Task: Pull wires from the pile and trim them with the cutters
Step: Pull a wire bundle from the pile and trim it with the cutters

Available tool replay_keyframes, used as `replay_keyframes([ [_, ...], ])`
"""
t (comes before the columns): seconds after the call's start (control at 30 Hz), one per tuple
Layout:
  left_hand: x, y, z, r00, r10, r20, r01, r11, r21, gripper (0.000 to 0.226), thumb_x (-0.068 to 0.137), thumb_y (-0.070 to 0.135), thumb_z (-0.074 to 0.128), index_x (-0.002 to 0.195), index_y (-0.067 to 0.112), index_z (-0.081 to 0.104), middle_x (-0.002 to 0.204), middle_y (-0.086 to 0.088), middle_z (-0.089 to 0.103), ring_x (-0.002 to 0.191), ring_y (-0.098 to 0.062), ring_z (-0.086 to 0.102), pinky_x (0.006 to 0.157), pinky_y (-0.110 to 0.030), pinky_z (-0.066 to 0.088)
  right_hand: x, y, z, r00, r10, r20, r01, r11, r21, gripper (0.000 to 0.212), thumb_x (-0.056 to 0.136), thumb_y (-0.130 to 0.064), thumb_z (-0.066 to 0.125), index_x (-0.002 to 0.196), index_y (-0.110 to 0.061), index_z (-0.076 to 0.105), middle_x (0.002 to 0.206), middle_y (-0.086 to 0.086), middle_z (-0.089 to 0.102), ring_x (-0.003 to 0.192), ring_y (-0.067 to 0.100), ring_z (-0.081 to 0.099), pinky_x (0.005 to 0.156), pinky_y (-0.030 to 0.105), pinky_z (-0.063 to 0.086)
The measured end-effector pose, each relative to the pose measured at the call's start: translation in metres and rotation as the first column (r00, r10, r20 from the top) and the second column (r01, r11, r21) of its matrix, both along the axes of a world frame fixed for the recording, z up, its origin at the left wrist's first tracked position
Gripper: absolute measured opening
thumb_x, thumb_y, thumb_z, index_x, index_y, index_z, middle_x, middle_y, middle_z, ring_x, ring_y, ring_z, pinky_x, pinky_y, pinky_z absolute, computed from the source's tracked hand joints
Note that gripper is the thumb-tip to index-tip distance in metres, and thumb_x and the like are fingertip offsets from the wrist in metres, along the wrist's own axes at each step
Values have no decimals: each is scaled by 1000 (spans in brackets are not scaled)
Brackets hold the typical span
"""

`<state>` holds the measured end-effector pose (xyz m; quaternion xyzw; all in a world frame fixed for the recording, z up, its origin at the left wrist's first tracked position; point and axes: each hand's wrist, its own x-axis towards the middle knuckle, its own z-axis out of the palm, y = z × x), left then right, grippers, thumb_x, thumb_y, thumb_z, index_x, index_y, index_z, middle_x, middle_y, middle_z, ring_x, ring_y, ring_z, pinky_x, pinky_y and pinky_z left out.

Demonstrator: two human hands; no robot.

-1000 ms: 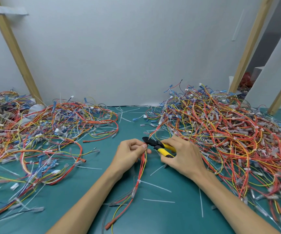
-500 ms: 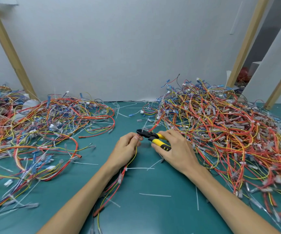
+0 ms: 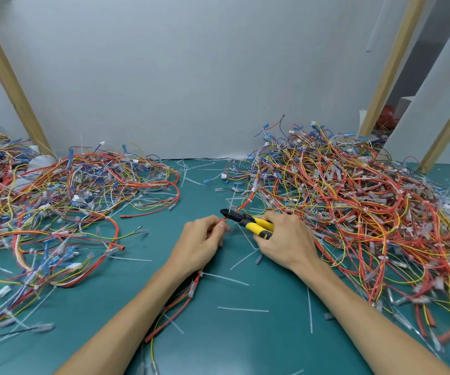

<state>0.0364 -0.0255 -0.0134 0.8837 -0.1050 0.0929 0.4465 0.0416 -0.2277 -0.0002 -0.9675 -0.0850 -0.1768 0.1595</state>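
Wire heap is lying at left on the green table. Left hand is pinching a red-and-yellow wire bundle at thumb and fingertips, with the rest trailing under the wrist toward the near edge. Cutters, black nose pointing left, are meeting the wire beside those fingertips. Right hand is gripping the yellow handles. Main pile is sitting at right.

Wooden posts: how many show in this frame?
3. The left post slants up behind the left wire pile; the right post rises behind the right wire pile; the far-right post slants at the frame's edge. More may stand out of view.
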Motion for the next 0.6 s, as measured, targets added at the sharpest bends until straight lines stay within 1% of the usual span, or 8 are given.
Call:
replay_keyframes([
  [0.07, -1, -1, 1, 1000, -1, 23, 1, 1000, 6, 26, 100, 22, 48, 82, 27, 66, 61, -6, 61, 58, -17, 53, 58, -21, 38, 1, -1, -1, 1000, 23, 20, -23, 1000, 5, 22, 77, -46, 64, 85, -26, 58, 70, -9, 58, 67, 21, 55, 55, 28, 40],
  [0.13, 0, -1, 2, 999, 5, 40, -6, 1000, 10, 28, 100, 22, 48, 80, 25, 67, 64, -12, 61, 58, -19, 51, 56, -21, 36, 2, -3, -1, 997, 70, 24, -70, 997, 8, 22, 78, -41, 67, 94, -29, 57, 82, -10, 58, 78, 19, 55, 61, 28, 37],
  [0.23, -1, -1, 2, 999, 16, 46, -16, 1000, 0, 27, 99, 21, 49, 79, 24, 68, 64, -14, 60, 53, -17, 46, 53, -21, 33, 6, -8, -2, 990, 133, 44, -133, 991, -6, 35, 81, -37, 69, 111, -25, 58, 99, -6, 60, 93, 19, 53, 75, 29, 40],
  [0.33, -1, 0, 3, 999, 14, 33, -14, 1000, -27, 27, 98, 19, 50, 80, 23, 69, 63, -13, 59, 51, -12, 43, 51, -20, 32, 7, -8, -2, 985, 158, 73, -155, 987, -44, 40, 81, -35, 70, 116, -22, 58, 103, -3, 60, 95, 20, 52, 83, 31, 40],
  [0.43, -2, 0, 5, 1000, 1, 3, -1, 999, -35, 27, 99, 19, 49, 81, 24, 69, 60, -3, 54, 53, -14, 45, 56, -28, 38, 7, -7, -1, 982, 172, 77, -165, 982, -88, 33, 82, -39, 68, 108, -21, 58, 95, -3, 59, 89, 20, 52, 74, 29, 37],
  [0.5, -2, 0, 6, 1000, -6, -10, 5, 999, -39, 27, 99, 19, 49, 81, 24, 69, 60, 0, 54, 54, -15, 47, 58, -30, 40, 6, -7, 1, 986, 148, 82, -139, 984, -108, 27, 83, -46, 65, 92, -23, 55, 84, -5, 59, 80, 21, 54, 64, 29, 35],
  [0.53, -2, 0, 7, 1000, -8, -16, 7, 999, -44, 27, 99, 19, 49, 81, 24, 69, 59, 2, 54, 53, -13, 47, 58, -30, 39, 5, -6, 2, 989, 124, 81, -114, 987, -111, 29, 83, -51, 62, 85, -24, 53, 78, -7, 59, 75, 23, 55, 59, 29, 35],
  [0.6, -3, 0, 7, 1000, -10, -25, 8, 998, -57, 27, 99, 19, 49, 80, 24, 69, 56, 7, 52, 52, -10, 45, 57, -28, 38, 5, -5, 3, 994, 85, 70, -77, 991, -107, 34, 82, -57, 58, 80, -24, 53, 72, -7, 60, 70, 25, 57, 55, 30, 38],
])
